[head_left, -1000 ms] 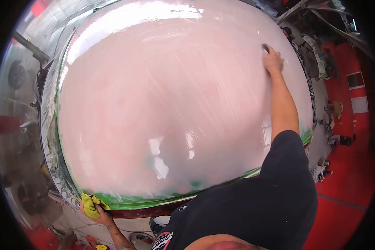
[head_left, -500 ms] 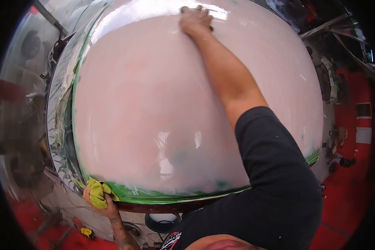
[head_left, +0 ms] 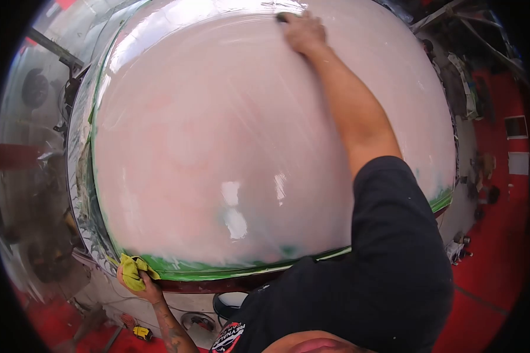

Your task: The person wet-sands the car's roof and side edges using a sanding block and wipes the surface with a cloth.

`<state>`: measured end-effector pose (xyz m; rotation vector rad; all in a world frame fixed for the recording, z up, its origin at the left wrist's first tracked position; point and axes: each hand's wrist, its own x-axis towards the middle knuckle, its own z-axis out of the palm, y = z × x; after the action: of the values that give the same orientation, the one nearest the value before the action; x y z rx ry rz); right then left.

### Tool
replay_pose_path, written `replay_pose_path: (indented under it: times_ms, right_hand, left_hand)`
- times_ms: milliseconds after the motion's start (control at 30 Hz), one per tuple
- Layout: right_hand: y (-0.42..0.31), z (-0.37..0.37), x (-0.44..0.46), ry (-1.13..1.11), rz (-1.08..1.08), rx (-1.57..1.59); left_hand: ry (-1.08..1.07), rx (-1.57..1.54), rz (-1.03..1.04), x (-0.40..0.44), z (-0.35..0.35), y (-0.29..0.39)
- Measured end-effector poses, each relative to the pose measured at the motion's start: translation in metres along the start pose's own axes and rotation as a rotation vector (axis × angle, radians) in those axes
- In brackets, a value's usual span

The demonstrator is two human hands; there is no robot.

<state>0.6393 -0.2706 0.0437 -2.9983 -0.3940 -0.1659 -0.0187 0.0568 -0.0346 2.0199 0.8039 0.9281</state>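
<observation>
A car roof [head_left: 218, 129] fills the view, coated in pale pinkish primer, wet and shiny with streaks. Green masking tape [head_left: 200, 273] borders its near edge. My right hand [head_left: 305, 33] is far out on the roof with its fingers closed over a small dark sanding block [head_left: 285, 17], which lies against the wet surface; only the block's left end shows. Down at the near left corner, my left hand [head_left: 149, 289] grips a crumpled yellow-green cloth [head_left: 134, 270] against the taped edge.
Below the near edge stands a dark bucket [head_left: 217, 306] with pale contents. A yellow tool [head_left: 142, 333] lies on the floor. Clear plastic sheeting [head_left: 79, 170] covers the car's left side. Red flooring [head_left: 489, 265] and assorted items lie to the right.
My right hand has slid to the right and slightly nearer across the roof with the block, and fresh wet streaks show. My left hand still holds the cloth at the corner; the view has shifted slightly.
</observation>
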Motion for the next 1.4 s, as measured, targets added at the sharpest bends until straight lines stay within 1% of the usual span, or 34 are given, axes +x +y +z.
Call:
replay_pose_path:
  times_ms: [33, 100, 167, 200, 233, 333, 367, 400, 433, 467, 533, 567, 600, 633, 667, 700, 733, 767, 800, 833, 900, 933, 967, 1000, 1033, 1100, 1133, 1167, 1200, 1233, 1267, 1300, 1333, 1400]
  right_hand:
    - [0.084, 0.001, -0.010, 0.089, 0.152, -0.087]
    - [0.224, -0.029, -0.074, 0.050, 0.522, -0.144]
    - [0.379, -0.030, -0.153, 0.011, 0.818, -0.238]
    - [0.443, -0.030, -0.197, 0.005, 0.941, -0.226]
    - [0.433, -0.046, -0.227, 0.076, 1.174, -0.169]
    - [0.381, -0.042, -0.196, 0.050, 1.119, -0.242]
    - [0.335, -0.039, -0.164, 0.038, 1.004, -0.264]
    - [0.293, -0.027, -0.133, 0.066, 0.836, -0.275]
    - [0.222, -0.027, -0.110, 0.064, 0.659, -0.257]
    - [0.149, -0.022, -0.095, 0.120, 0.480, -0.200]
    - [0.003, -0.019, -0.089, 0.060, 0.166, -0.054]
    - [-0.066, -0.012, -0.101, 0.025, 0.026, -0.021]
    - [-0.124, 0.015, -0.121, 0.112, -0.144, 0.057]
    - [-0.176, 0.011, -0.156, 0.020, -0.293, 0.146]
    - [-0.214, 0.002, -0.197, -0.070, -0.482, 0.241]
    - [-0.243, 0.010, -0.237, -0.055, -0.653, 0.319]
    - [-0.254, 0.014, -0.272, -0.020, -0.769, 0.378]
    - [-0.241, 0.005, -0.273, -0.002, -0.742, 0.384]
    - [-0.225, -0.001, -0.276, -0.022, -0.768, 0.395]
    - [-0.206, -0.007, -0.280, -0.042, -0.802, 0.403]
    - [-0.135, -0.023, -0.257, -0.031, -0.582, 0.378]
    - [-0.086, -0.011, -0.244, 0.139, -0.423, 0.288]
    - [-0.022, -0.022, -0.232, 0.104, -0.228, 0.224]
    - [0.051, -0.017, -0.225, 0.185, 0.014, 0.082]
    - [0.121, -0.052, -0.242, 0.065, 0.217, 0.027]
    - [0.270, -0.055, -0.289, 0.112, 0.580, -0.171]
    - [0.321, -0.067, -0.322, 0.075, 0.785, -0.190]
    - [0.359, -0.072, -0.354, 0.089, 0.961, -0.173]
    - [0.378, -0.068, -0.374, 0.098, 1.051, -0.205]
    - [0.367, -0.069, -0.382, 0.117, 0.988, -0.207]
    - [0.339, -0.068, -0.376, 0.140, 0.927, -0.209]
    - [0.297, -0.069, -0.372, 0.188, 0.758, -0.209]
    - [0.248, -0.064, -0.363, 0.243, 0.606, -0.149]
    - [0.125, -0.059, -0.359, 0.183, 0.290, 0.013]
  left_hand:
    - [0.000, -0.001, -0.004, 0.000, 0.000, 0.001]
    - [-0.020, 0.013, -0.014, 0.002, 0.001, 0.005]
    - [-0.006, 0.047, 0.008, 0.002, 0.004, 0.010]
    - [0.008, 0.081, 0.032, 0.001, 0.004, 0.012]
    - [0.019, 0.088, 0.019, 0.001, 0.005, 0.013]
    - [-0.039, 0.072, -0.003, 0.003, 0.005, 0.014]
    - [-0.046, 0.046, 0.018, 0.003, 0.005, 0.011]
    - [-0.055, 0.020, 0.043, 0.004, 0.004, 0.008]
    - [-0.061, 0.013, 0.051, 0.006, 0.002, 0.007]
    - [-0.057, 0.048, 0.081, 0.007, 0.003, 0.007]
    - [-0.066, 0.070, 0.125, 0.007, 0.003, 0.007]
    - [-0.039, 0.118, 0.153, 0.008, 0.002, 0.005]
    - [-0.012, 0.159, 0.186, 0.010, 0.005, 0.003]
    - [-0.033, 0.136, 0.214, 0.011, 0.009, 0.001]
    - [-0.014, 0.097, 0.168, 0.011, 0.008, -0.002]
    - [0.007, 0.064, 0.118, 0.010, 0.006, -0.004]
    - [-0.005, 0.055, 0.141, 0.010, 0.005, -0.006]
    - [-0.010, 0.133, 0.161, 0.013, 0.004, -0.005]
    - [-0.016, 0.214, 0.178, 0.016, 0.002, -0.005]
    - [-0.027, 0.213, 0.196, 0.016, 0.003, -0.006]
    - [-0.009, 0.135, 0.159, 0.014, 0.005, 0.002]
    - [-0.018, 0.135, 0.167, 0.011, 0.007, 0.007]
    - [0.010, 0.219, 0.175, 0.005, 0.009, 0.013]
    - [0.033, 0.303, 0.185, -0.002, 0.011, 0.020]
    - [0.021, 0.300, 0.190, -0.012, 0.018, 0.033]
    - [-0.140, 0.213, 0.370, -0.042, 0.044, 0.076]
    - [-0.203, 0.122, 0.375, -0.060, 0.061, 0.099]
    - [-0.279, 0.127, 0.459, -0.072, 0.076, 0.125]
    - [-0.310, 0.104, 0.507, -0.082, 0.093, 0.149]
    - [-0.316, 0.126, 0.560, -0.086, 0.103, 0.160]
    - [-0.319, 0.144, 0.618, -0.087, 0.111, 0.167]
    - [-0.339, 0.126, 0.639, -0.085, 0.113, 0.165]
    - [-0.310, 0.159, 0.625, -0.085, 0.115, 0.161]
    - [-0.291, 0.200, 0.614, -0.087, 0.111, 0.152]
